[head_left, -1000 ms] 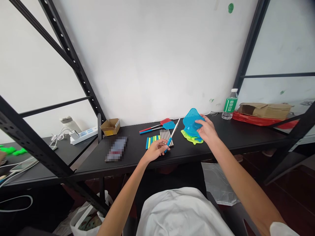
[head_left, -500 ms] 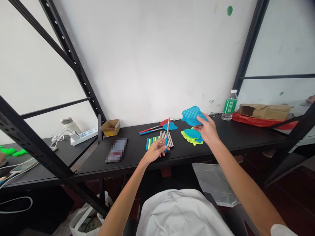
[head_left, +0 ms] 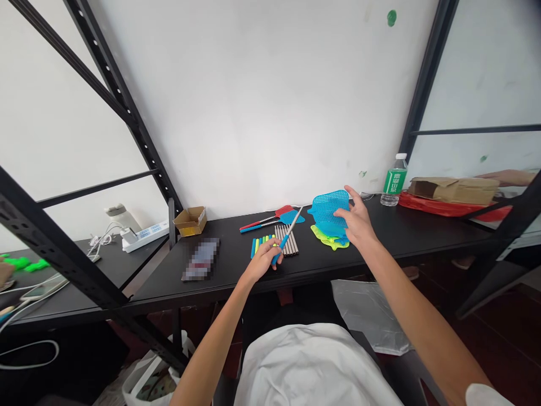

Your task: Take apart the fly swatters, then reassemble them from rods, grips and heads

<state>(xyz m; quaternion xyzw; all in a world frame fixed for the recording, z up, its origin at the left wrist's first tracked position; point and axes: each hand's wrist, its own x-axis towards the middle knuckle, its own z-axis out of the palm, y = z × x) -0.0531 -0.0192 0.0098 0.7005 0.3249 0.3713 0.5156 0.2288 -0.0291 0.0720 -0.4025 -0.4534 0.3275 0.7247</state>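
Curling the fingers of your left hand (head_left: pixel 265 257) around a blue-handled rod (head_left: pixel 291 226), you hold it tilted above the black table (head_left: pixel 236 270), close to a row of coloured grips (head_left: pixel 256 246) and some bare metal rods (head_left: pixel 292 247). Your right hand (head_left: pixel 359 223) holds a blue mesh head (head_left: pixel 327 206) under its thumb, the index finger spread upward and the other fingers probably behind the mesh, over a pile of yellow-green and blue heads (head_left: pixel 324 241); farther back lie a red swatter (head_left: pixel 283 211) and a blue swatter (head_left: pixel 292 216)
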